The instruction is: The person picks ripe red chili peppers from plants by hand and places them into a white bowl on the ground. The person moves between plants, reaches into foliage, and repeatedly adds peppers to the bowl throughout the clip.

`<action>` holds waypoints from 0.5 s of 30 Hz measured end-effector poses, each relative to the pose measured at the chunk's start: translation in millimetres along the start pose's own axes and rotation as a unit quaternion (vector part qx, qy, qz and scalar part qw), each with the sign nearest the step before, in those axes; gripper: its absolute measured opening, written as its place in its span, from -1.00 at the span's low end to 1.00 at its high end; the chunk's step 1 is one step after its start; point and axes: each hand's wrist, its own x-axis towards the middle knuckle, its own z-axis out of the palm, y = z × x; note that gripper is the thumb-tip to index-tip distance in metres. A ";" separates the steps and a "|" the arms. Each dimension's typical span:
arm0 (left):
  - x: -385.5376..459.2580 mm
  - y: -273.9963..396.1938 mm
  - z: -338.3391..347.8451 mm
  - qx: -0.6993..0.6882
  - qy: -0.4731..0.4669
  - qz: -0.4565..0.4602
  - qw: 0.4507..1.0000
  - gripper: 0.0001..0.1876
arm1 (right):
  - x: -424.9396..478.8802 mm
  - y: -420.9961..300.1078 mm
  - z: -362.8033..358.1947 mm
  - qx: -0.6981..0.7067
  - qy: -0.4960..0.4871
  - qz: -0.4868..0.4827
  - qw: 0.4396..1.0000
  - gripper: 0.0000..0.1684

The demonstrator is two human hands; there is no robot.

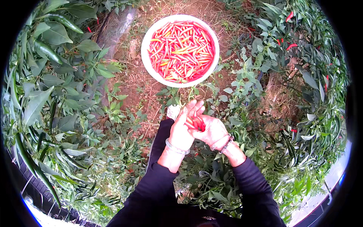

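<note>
A small bunch of red chilli peppers (pixel 195 122) lies between my two hands, in front of my body. My left hand (pixel 181 129) is cupped along one side of the bunch, its fingers extended away from me. From the other side my right hand (pixel 212 127) curls around the same peppers, its thumb towards my left palm. The palms partly hide the bunch. Just beyond my fingertips stands a round white bucket (pixel 146 52), filled with red chilli peppers (pixel 181 51) and a few yellowish-green ones.
Leafy pepper plants line both sides. Long green peppers (pixel 48 52) hang on the left, and red chillies (pixel 291 46) show among the right-hand leaves. Low weeds (pixel 244 79) and reddish soil (pixel 143 99) lie around the bucket. My shoe (pixel 173 111) is beside my left hand.
</note>
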 end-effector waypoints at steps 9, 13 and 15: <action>41.2 96.3 28.0 0.257 0.081 0.193 0.944 -0.60 | 58.9 -44.2 -3.2 0.233 -0.036 -0.041 0.971 -0.81; 35.4 162.3 -1.3 0.369 0.176 0.184 0.894 -0.64 | 55.1 -48.6 -5.8 0.437 0.002 0.013 0.900 -0.73; 22.9 176.0 -35.7 0.388 0.214 0.137 0.886 -0.68 | 81.8 -31.4 -25.8 0.327 0.071 0.038 0.942 -0.67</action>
